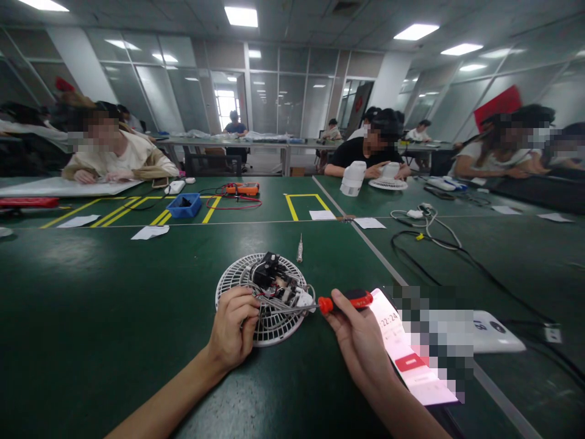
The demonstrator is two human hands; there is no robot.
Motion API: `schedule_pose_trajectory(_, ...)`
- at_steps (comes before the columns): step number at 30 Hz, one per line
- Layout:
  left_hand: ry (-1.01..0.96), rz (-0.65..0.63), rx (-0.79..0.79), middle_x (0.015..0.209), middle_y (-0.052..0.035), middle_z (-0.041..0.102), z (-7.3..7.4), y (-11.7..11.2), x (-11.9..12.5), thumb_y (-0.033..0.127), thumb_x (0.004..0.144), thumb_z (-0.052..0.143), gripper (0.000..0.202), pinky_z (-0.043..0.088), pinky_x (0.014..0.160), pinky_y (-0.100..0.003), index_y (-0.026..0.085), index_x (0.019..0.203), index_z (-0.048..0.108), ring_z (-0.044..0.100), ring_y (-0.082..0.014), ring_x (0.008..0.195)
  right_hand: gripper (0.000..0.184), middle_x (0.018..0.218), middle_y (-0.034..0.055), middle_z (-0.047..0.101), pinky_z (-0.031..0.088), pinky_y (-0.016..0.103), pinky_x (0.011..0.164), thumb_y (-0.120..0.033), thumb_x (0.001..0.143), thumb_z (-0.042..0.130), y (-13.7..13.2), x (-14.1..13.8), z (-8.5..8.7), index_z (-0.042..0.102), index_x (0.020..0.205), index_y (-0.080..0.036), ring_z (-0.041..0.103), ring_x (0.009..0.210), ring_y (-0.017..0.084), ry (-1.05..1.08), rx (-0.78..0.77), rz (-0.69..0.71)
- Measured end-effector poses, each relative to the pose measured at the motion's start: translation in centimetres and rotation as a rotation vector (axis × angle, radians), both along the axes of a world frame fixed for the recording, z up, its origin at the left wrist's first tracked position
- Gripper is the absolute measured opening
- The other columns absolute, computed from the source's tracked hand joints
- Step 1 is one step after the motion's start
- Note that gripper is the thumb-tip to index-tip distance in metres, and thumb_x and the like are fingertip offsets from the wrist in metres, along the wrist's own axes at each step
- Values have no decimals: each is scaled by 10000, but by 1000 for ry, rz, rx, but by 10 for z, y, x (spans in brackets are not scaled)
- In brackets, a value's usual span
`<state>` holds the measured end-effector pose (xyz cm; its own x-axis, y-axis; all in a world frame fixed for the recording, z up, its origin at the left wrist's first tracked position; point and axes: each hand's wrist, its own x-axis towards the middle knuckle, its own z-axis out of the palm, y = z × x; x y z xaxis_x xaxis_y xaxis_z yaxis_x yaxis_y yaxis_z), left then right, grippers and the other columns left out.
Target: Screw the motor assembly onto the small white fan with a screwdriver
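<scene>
A round white fan grille (278, 334) lies flat on the green table. On it sits a black motor (266, 270) with wires and small white parts around it. My right hand (354, 329) grips a screwdriver (346, 302) by its red and black handle, its shaft pointing left across the wiring. My left hand (235, 323) is closed at the grille's left edge, fingertips pinched near the grey wires and the screwdriver's tip; what they pinch is too small to make out. Just beyond the grille lies a small clear-handled screwdriver (300, 250).
A lit phone (406, 353) lies right of my right hand, beside a white panel (496, 332). Cables (429, 228) cross the table's right side. Farther off are a blue bin (184, 207), an orange multimeter (242, 188) and papers. Across the table, a person handles another white fan part (388, 180).
</scene>
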<state>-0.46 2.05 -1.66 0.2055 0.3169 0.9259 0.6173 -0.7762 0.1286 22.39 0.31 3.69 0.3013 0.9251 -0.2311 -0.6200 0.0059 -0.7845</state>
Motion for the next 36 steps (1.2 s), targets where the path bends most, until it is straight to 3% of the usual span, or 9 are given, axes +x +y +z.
schedule_pose_trajectory(5, 17, -15, -5, 930, -48, 676, 0, 0, -1, 120, 963, 482, 109, 533, 926, -376, 197, 999, 550, 635, -204, 1053, 454, 760, -26, 699, 639, 268, 721, -274, 565, 1008, -2, -1, -1, 635, 805, -176, 686, 761, 148, -23, 15, 35)
schedule_pose_trajectory(13, 4, -14, -7, 923, -48, 679, -3, 2, -2, 122, 958, 488, 110, 526, 926, -380, 200, 1002, 552, 640, -207, 1044, 507, 740, -29, 701, 634, 248, 671, -270, 491, 1032, 1, 0, 0, 634, 793, -178, 674, 719, 143, 11, 6, -15)
schedule_pose_trajectory(28, -27, -11, -25, 921, -34, 690, -1, 2, -2, 125, 952, 496, 126, 535, 902, -379, 216, 1021, 547, 652, -203, 1016, 390, 814, -25, 712, 642, 297, 810, -228, 620, 978, -4, -1, -3, 649, 825, -187, 704, 809, 148, 33, 46, 66)
schedule_pose_trajectory(36, -75, -17, -32, 944, -32, 702, -4, 4, -2, 148, 971, 477, 128, 535, 905, -396, 231, 1051, 535, 657, -204, 1027, 490, 844, -11, 752, 632, 307, 816, -185, 565, 976, -6, -1, -3, 657, 935, -218, 735, 832, 170, 83, 12, 76)
